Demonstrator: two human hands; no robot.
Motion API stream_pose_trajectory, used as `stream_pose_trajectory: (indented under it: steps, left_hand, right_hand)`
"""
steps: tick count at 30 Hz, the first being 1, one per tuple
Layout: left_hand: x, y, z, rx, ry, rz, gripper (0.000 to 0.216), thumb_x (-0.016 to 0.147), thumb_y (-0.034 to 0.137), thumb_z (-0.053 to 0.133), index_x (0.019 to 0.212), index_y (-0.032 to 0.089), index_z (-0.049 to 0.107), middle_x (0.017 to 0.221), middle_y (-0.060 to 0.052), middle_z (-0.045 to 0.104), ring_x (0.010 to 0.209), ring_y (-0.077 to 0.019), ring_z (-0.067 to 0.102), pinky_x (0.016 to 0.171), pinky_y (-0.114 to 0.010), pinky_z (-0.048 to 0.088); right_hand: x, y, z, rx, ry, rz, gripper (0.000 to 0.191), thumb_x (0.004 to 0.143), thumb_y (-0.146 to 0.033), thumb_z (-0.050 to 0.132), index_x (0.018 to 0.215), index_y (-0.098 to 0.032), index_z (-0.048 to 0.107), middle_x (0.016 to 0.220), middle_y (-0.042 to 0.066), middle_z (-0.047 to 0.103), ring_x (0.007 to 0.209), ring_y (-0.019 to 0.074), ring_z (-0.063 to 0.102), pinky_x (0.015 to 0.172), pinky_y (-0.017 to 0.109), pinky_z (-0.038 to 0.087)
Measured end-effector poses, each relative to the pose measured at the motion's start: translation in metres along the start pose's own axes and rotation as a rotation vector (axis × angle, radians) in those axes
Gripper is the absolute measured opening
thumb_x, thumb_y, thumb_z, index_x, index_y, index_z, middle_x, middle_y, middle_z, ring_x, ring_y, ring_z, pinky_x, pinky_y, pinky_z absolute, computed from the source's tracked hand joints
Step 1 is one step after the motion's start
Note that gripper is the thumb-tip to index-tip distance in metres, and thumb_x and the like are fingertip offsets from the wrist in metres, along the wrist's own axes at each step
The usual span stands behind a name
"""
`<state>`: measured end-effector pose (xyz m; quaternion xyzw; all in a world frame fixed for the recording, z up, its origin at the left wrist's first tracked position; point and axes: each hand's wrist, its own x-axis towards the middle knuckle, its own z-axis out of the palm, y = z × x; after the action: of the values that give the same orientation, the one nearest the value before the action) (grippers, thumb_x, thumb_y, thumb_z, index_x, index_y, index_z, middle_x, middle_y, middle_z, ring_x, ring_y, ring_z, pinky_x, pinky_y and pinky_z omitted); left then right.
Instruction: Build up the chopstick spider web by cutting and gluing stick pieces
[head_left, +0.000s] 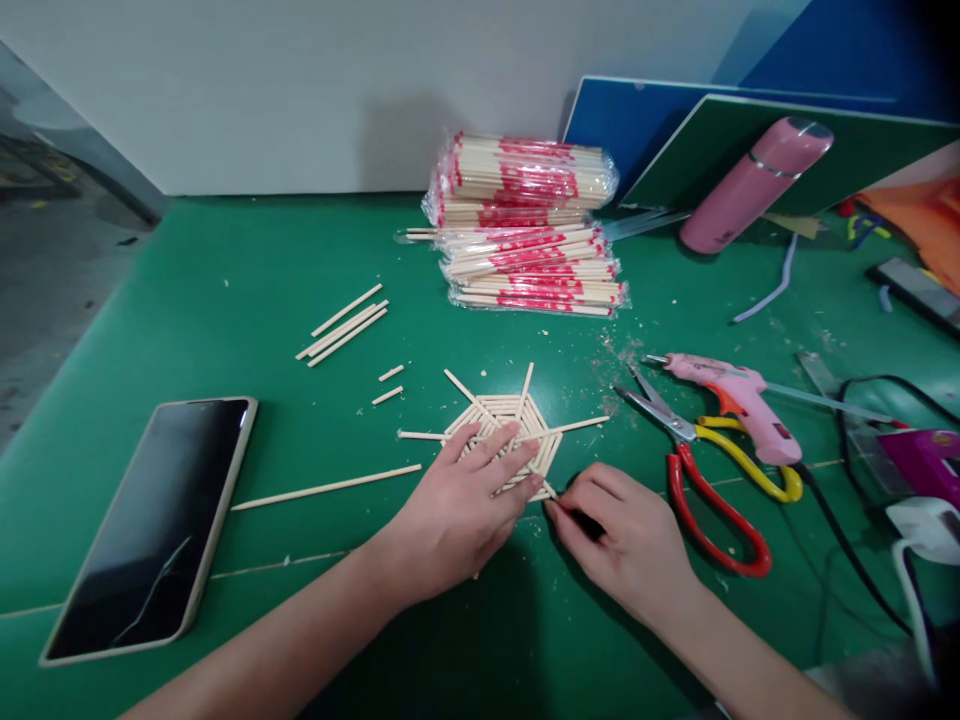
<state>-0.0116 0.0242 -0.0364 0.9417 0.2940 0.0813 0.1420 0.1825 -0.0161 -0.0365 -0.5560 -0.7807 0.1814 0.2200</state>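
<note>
A web-like frame of wooden sticks (541, 420) lies on the green table, with several spokes sticking out past its polygon rings. My left hand (472, 490) rests flat over the near-left part of it, fingers spread, hiding much of the middle. At the frame's lower right corner, my right hand (619, 525) pinches the end of a wooden stick (550, 490) between thumb and fingers. Red-and-yellow-handled scissors (682, 430) lie half open just right of the frame. Beyond them is a pink glue gun (735, 390) with a clear glue stick in its back.
A phone (150, 530) lies at left beside a long loose stick (326, 487). Cut sticks (345, 330) and two short pieces (390, 385) lie further back. Wrapped chopstick bundles (525, 230) are piled behind. A pink flask (757, 185) stands tilted at back right, near boards and cables.
</note>
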Motion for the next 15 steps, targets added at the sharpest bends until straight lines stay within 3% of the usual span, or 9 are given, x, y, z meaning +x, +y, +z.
stream_pose_trajectory:
  steps: [15]
  left_hand:
    - [0.0014, 0.0004, 0.0008, 0.001, 0.027, -0.008, 0.030, 0.086, 0.024, 0.038, 0.114, 0.024, 0.051, 0.132, -0.004, 0.042, 0.125, -0.0271, 0.027, 0.099, -0.050, 0.020]
  right_hand:
    - [-0.0074, 0.0008, -0.0049, 0.156, 0.035, 0.028, 0.009, 0.078, -0.018, 0.050, 0.078, -0.018, 0.059, 0.071, 0.002, 0.053, 0.067, 0.0128, 0.051, 0.060, 0.026, 0.041]
